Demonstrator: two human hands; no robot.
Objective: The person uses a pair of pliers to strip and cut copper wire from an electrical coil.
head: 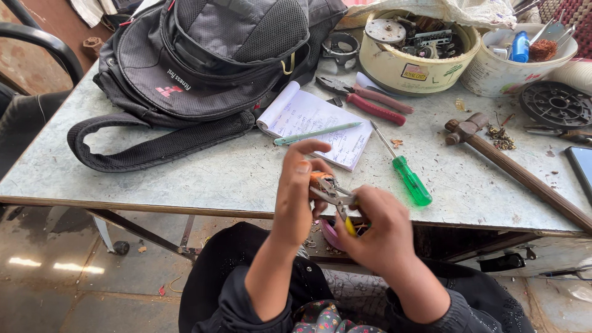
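Note:
My left hand pinches a small orange-brown part between thumb and fingers, just in front of the table's near edge. My right hand grips a metal tool with a yellow tip, possibly small pliers or cutters, whose jaws meet the orange part. Both hands hover over my lap, below the table edge. Something pink shows beneath them, mostly hidden.
On the grey table lie a black backpack, an open notepad with a green pen, red-handled pliers, a green-handled screwdriver, a hammer, and two tubs of parts.

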